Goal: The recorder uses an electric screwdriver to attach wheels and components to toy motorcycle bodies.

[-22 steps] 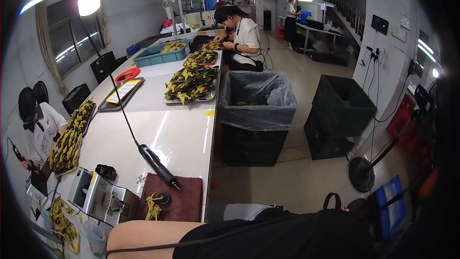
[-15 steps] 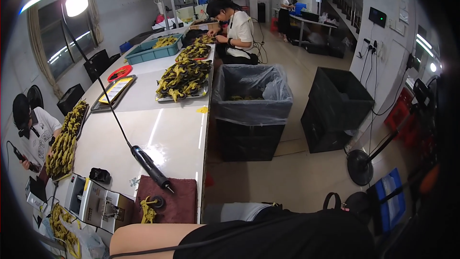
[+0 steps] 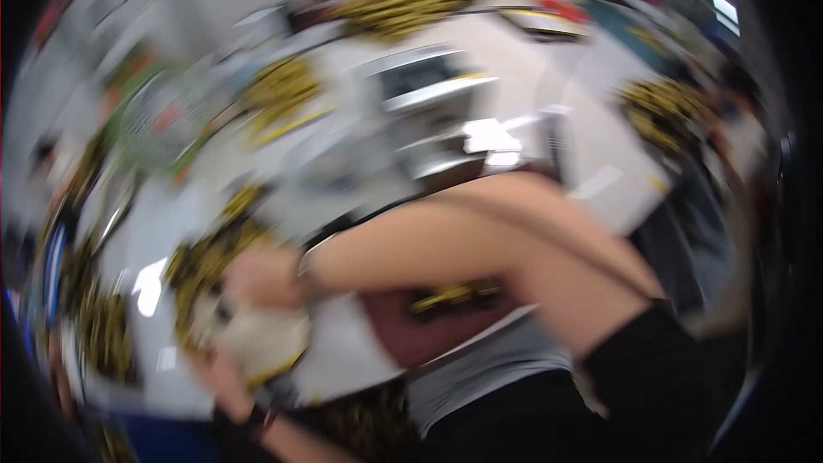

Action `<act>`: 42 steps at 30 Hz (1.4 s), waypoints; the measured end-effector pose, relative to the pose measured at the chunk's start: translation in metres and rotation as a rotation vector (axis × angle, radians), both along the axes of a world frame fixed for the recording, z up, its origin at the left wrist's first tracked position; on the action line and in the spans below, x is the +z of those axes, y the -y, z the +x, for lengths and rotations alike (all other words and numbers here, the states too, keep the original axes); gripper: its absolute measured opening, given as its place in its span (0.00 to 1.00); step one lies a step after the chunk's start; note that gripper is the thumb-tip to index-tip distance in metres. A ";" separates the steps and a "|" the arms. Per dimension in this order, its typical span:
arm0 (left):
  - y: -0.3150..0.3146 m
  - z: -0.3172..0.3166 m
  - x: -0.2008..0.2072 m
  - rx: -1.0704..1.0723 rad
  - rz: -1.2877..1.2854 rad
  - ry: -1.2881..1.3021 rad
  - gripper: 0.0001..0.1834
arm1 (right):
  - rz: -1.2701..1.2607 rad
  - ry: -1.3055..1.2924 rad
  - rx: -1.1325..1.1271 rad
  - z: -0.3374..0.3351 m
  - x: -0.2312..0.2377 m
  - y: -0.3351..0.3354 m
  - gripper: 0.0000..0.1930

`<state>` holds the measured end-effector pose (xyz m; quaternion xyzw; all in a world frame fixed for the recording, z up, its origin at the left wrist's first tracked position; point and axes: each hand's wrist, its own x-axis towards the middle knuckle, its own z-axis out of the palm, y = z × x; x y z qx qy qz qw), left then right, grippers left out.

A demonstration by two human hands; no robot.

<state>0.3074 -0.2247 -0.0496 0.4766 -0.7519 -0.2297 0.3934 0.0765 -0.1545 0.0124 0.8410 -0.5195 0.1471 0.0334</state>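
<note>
The picture is badly smeared by motion. My right arm reaches across to the left over a dark red mat [image 3: 403,334], and my right hand [image 3: 261,276] is over a tray [image 3: 279,351] with a pale bare patch. Heaped on the tray's far side are yellow-and-black parts [image 3: 201,266]. My left hand [image 3: 221,377], with a dark band at its wrist, is at the tray's near left edge. Whether either hand grips anything is lost in the blur. One yellow-and-black part [image 3: 454,297] lies on the mat, below my right forearm.
A silvery boxy machine [image 3: 429,111] stands beyond my arm. Past it are more heaps of yellow parts [image 3: 407,10] and a green-rimmed fan [image 3: 163,120]. Another person [image 3: 741,133] is at the table's right side. A dark screwdriver [image 3: 557,141] hangs near the machine.
The view has swung left and tilted, from the aisle and bins to the tray. Both my hands have come into view; earlier only part of one arm showed.
</note>
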 end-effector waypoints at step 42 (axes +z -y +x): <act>-0.119 -0.051 0.090 -0.116 0.002 -0.419 0.11 | 0.519 0.760 -0.002 -0.007 0.086 -0.168 0.21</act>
